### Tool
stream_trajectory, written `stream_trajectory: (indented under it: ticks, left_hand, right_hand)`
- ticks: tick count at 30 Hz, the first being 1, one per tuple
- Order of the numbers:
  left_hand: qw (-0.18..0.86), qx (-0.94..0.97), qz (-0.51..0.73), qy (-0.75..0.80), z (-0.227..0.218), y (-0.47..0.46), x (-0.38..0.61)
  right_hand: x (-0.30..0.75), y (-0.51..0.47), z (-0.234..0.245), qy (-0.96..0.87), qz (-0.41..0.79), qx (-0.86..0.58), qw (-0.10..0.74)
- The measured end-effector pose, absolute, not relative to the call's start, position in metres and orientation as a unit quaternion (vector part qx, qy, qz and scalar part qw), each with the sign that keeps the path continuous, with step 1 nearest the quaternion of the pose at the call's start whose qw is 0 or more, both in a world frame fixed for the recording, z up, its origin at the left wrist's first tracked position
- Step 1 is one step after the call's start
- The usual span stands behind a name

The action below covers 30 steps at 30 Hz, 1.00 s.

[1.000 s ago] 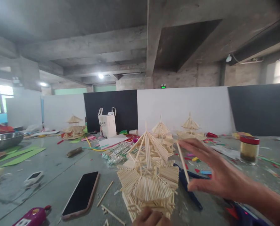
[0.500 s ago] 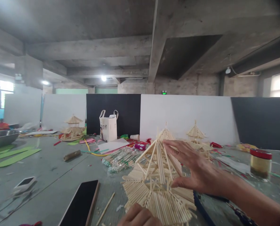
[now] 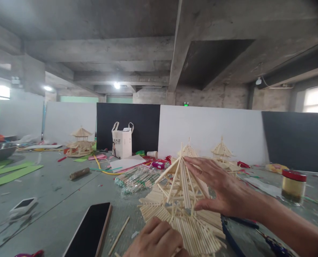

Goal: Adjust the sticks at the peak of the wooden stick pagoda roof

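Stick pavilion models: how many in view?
4. One under the hands, one right behind it, one back right by the white board, one far left. More may be hidden.

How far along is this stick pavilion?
Done: the lower roof skirt is fully covered in sticks. In hand: the right hand presses a stick against the upper cone while the left hand steadies the base. Left: the cone's near face shows only open ribs.

— What sits around the right hand (image 3: 223,192)?
— The stick pavilion (image 3: 181,203) just left of it, the jar (image 3: 292,185) to its right.
— And the phone (image 3: 89,230)?
— Left of the left hand (image 3: 155,241).
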<state>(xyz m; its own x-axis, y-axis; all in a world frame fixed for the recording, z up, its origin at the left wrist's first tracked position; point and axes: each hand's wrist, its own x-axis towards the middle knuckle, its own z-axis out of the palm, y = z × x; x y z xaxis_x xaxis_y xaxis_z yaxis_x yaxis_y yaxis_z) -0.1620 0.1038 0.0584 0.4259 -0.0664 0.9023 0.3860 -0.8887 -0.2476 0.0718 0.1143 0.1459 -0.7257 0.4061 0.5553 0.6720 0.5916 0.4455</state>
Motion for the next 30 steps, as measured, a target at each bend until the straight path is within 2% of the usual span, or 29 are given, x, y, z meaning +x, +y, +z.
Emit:
stream_trajectory:
  ticks: [4, 6, 11, 30]
  left_hand:
    - [0.211, -0.887, -0.388, -0.133, 0.082, 0.092, -0.176]
    - [0.236, -0.893, -0.363, -0.124, 0.091, 0.089, -0.181]
    - [0.285, -0.872, -0.381, -0.113, 0.092, 0.093, -0.180]
    - [0.268, -0.871, -0.398, -0.109, 0.091, 0.093, -0.180]
  right_hand:
    - [0.071, 0.114, 0.145, -0.867, -0.332, -0.312, 0.201]
    - [0.070, 0.113, 0.146, -0.866, -0.334, -0.314, 0.199]
    - [0.068, 0.110, 0.145, -0.864, -0.344, -0.312, 0.196]
    - [0.058, 0.106, 0.139, -0.833, -0.408, -0.309, 0.210]
